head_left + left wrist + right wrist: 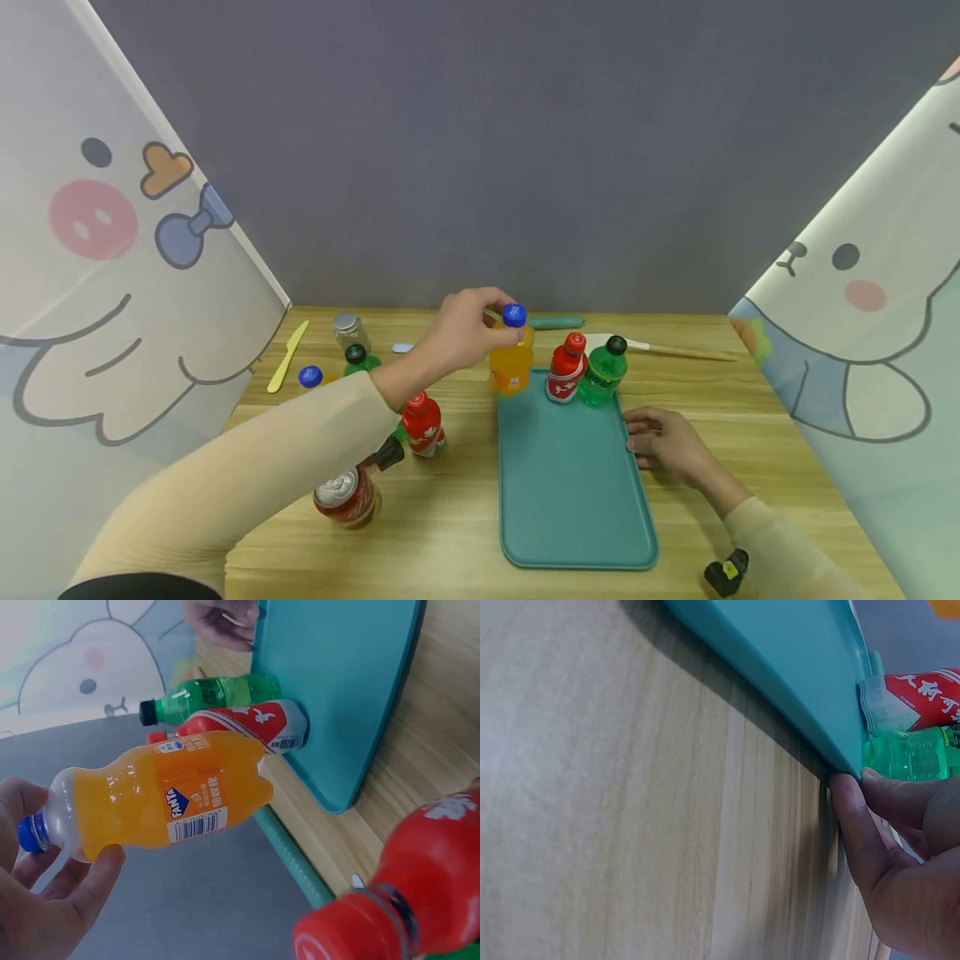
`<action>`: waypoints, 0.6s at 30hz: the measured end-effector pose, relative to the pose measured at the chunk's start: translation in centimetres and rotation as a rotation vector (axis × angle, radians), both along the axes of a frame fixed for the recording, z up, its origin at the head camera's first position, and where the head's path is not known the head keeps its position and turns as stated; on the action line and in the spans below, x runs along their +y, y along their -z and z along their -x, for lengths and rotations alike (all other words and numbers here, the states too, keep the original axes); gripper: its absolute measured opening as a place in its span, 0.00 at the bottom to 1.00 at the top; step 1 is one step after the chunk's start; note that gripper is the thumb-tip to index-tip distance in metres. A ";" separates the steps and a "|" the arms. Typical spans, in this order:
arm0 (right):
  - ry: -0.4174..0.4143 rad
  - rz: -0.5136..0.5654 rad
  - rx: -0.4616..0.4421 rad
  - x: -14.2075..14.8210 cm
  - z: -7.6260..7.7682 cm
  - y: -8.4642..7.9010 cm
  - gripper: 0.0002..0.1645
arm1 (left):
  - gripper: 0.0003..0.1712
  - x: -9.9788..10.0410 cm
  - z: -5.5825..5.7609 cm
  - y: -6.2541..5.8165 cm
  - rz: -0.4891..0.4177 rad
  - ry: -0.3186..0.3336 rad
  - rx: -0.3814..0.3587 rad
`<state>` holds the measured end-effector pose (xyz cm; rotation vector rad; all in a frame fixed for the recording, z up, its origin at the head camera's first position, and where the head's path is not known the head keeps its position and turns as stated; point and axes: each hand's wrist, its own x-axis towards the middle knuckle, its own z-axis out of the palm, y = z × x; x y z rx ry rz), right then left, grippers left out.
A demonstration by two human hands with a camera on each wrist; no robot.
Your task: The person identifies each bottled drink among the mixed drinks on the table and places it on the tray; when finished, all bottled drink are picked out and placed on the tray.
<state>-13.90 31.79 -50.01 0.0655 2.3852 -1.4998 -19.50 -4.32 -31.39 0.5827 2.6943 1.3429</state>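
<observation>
My left hand (472,327) grips an orange Fanta bottle (172,791) around its neck, just below the blue cap. The bottle is held up over the far left corner of a teal tray (573,492). On the tray's far end stand a red-labelled bottle (566,368) and, to its right, a green bottle (604,372) with a black cap. At the tray's right edge, my right hand (671,446) pinches the rim, with thumb (881,791) and forefinger (847,799) meeting there in the right wrist view.
Left of the tray stand a red bottle (423,425), a red can (347,498), a green bottle (360,358), a blue-capped bottle (311,377) and a glass jar (350,331). A yellow knife (288,357) lies farther left. A wooden-handled utensil (690,352) lies behind the tray.
</observation>
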 end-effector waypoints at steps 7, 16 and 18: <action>0.005 -0.001 -0.002 -0.1 0.0 -0.1 0.30 | 0.16 1.6 2.3 1.4 -0.025 -0.016 -0.026; 0.005 -0.008 0.007 -0.2 -0.2 -0.2 0.29 | 0.16 3.2 3.7 4.0 -0.041 -0.059 -0.062; 0.003 -0.008 0.010 -0.2 -0.2 -0.2 0.29 | 0.16 3.4 3.9 4.6 -0.029 -0.085 -0.057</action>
